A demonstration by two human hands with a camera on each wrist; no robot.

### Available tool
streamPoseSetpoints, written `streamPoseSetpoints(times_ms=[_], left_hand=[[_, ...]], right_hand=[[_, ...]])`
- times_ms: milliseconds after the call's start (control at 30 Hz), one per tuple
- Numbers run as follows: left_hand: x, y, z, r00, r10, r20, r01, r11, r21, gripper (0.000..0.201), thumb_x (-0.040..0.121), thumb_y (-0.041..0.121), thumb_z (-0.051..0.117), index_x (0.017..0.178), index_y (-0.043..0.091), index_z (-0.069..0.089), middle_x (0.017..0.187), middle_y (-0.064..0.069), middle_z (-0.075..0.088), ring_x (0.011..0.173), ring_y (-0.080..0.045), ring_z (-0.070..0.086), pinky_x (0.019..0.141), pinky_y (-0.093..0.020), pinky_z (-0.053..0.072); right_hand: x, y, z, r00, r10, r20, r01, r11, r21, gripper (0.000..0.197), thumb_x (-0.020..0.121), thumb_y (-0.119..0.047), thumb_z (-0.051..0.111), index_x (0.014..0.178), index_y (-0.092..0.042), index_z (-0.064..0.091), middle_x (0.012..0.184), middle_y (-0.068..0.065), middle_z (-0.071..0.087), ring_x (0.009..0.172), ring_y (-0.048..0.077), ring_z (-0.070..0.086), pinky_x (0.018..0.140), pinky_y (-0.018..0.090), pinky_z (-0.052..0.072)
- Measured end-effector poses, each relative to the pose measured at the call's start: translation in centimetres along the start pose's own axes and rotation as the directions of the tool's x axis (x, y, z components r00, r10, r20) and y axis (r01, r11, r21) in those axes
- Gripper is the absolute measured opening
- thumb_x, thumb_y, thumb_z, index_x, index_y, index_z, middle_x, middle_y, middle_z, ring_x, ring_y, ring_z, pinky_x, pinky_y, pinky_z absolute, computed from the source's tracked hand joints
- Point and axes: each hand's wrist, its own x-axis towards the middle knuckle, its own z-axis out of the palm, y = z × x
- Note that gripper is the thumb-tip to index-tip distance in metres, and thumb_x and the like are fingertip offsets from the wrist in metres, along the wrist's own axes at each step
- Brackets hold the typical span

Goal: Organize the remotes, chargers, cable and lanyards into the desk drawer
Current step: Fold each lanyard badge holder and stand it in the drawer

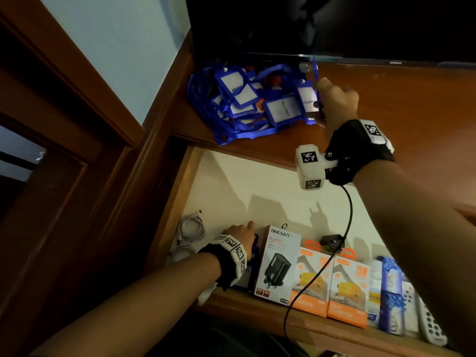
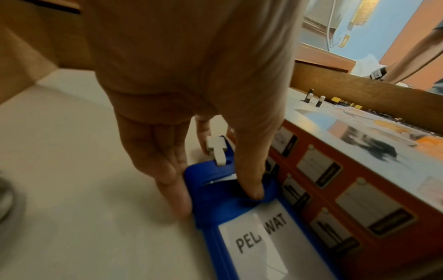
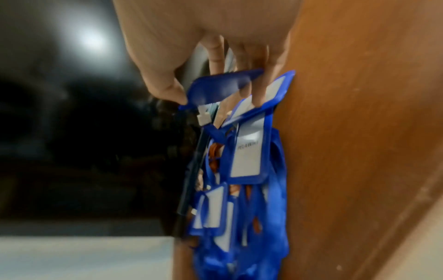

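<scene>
Blue lanyards on bench: light, floppy, tangle-prone. Right hand grip pinches one badge holder; take stiff frames, not straps. Left hand fingers press a holder flat in drawer.

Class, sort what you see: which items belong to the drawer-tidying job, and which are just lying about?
Job:
lanyard pile
blue badge holder
white cable
charger boxes
white remote
drawer

Lying about:
screen
blue soap boxes

Home or office room — wooden desk, dark screen, door frame, painted wall
</scene>
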Motion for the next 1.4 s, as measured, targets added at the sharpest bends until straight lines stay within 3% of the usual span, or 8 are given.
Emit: streamPoseSetpoints(times_ms=[233, 567, 633, 767, 1000, 1233, 1300, 1400], left_hand=[[-0.5, 0.5, 0.4, 0.997, -0.057, -0.052, 0.056, 0.998, -0.019, 0.063, 0.078, 0.031, 0.075, 0.121, 0.005, 0.037, 0.119, -0.019, 0.058, 0.106, -0.037, 0.058, 0.079, -0.039, 0.047], [-2.4, 1.6, -5.3, 0.948, -0.195, -0.252, 0.159, 0.975, -0.155, 0.069, 0.072, 0.045, 0.073, 0.126, 0.018, 0.04, 0.129, -0.006, 0.044, 0.11, -0.03, 0.055, 0.089, -0.041, 0.048], [-3.0, 1.7, -8.4, 0.847, -0.211, -0.488, 0.056, 0.948, -0.313, 0.042, 0.08, 0.038, 0.066, 0.115, 0.021, 0.049, 0.125, -0.003, 0.047, 0.107, -0.025, 0.055, 0.086, -0.037, 0.048], [-2.8, 0.4, -14.3, 0.432, -0.231, -0.872, -0.127, 0.941, -0.313, 0.044, 0.074, 0.022, 0.07, 0.114, 0.02, 0.053, 0.137, -0.008, 0.033, 0.123, -0.032, 0.035, 0.096, -0.045, 0.042], [0.2, -3.1, -18.5, 0.776, -0.273, -0.568, 0.09, 0.94, -0.329, 0.07, 0.084, 0.047, 0.06, 0.144, 0.04, 0.023, 0.159, -0.001, -0.006, 0.142, -0.036, 0.004, 0.111, -0.052, 0.023], [0.8, -3.0, -18.8, 0.741, -0.305, -0.599, 0.1, 0.931, -0.35, 0.072, 0.082, 0.04, 0.065, 0.143, 0.034, 0.027, 0.158, -0.004, -0.003, 0.142, -0.035, 0.004, 0.111, -0.053, 0.02], [0.0, -2.3, -19.3, 0.674, -0.335, -0.659, 0.062, 0.914, -0.402, 0.061, 0.082, 0.036, 0.066, 0.136, 0.026, 0.039, 0.155, -0.008, 0.012, 0.14, -0.034, 0.014, 0.108, -0.051, 0.025], [-1.6, 0.4, -19.4, 0.515, -0.171, -0.84, -0.338, 0.86, -0.383, 0.022, 0.087, 0.018, 0.063, 0.107, 0.011, 0.061, 0.121, -0.01, 0.052, 0.107, -0.025, 0.055, 0.085, -0.034, 0.045]], right_hand=[[-4.1, -2.6, -3.9, 0.981, -0.035, 0.188, -0.028, 0.946, 0.323, 0.057, 0.066, -0.027, 0.068, 0.115, 0.0, 0.054, 0.084, 0.011, 0.062, 0.065, 0.021, 0.065, 0.067, 0.041, 0.059], [-9.3, -1.1, -8.1, 0.908, -0.064, 0.415, -0.152, 0.872, 0.466, 0.027, 0.086, -0.028, 0.056, 0.11, -0.016, 0.056, 0.106, 0.01, 0.066, 0.084, 0.02, 0.072, 0.106, 0.044, 0.041], [-9.3, -1.4, -8.4, 0.92, -0.076, 0.383, -0.133, 0.861, 0.491, 0.037, 0.086, -0.029, 0.057, 0.12, -0.014, 0.053, 0.111, 0.013, 0.065, 0.092, 0.023, 0.07, 0.095, 0.04, 0.051], [-9.3, -3.1, -8.9, 0.937, -0.094, 0.336, -0.086, 0.871, 0.483, 0.039, 0.09, -0.028, 0.056, 0.125, -0.01, 0.049, 0.119, 0.018, 0.061, 0.094, 0.027, 0.068, 0.065, 0.025, 0.055], [-9.3, -6.1, -10.1, 0.934, -0.189, 0.304, -0.023, 0.816, 0.577, 0.045, 0.092, -0.028, 0.051, 0.131, -0.008, 0.044, 0.098, 0.011, 0.062, 0.078, 0.028, 0.068, 0.08, 0.038, 0.054], [-11.4, -8.5, -14.1, 0.923, -0.326, 0.203, 0.093, 0.702, 0.706, 0.049, 0.091, -0.035, 0.046, 0.131, -0.008, 0.046, 0.115, 0.02, 0.059, 0.099, 0.036, 0.062, 0.081, 0.035, 0.046], [-12.4, -7.3, -14.8, 0.926, -0.33, 0.183, 0.11, 0.7, 0.706, 0.039, 0.092, -0.033, 0.044, 0.124, -0.011, 0.051, 0.113, 0.017, 0.061, 0.096, 0.034, 0.062, 0.084, 0.036, 0.044], [-13.1, -4.2, -15.2, 0.957, -0.257, 0.134, 0.144, 0.822, 0.55, 0.031, 0.087, -0.029, 0.05, 0.113, -0.013, 0.055, 0.099, 0.009, 0.065, 0.082, 0.027, 0.063, 0.076, 0.037, 0.045]])
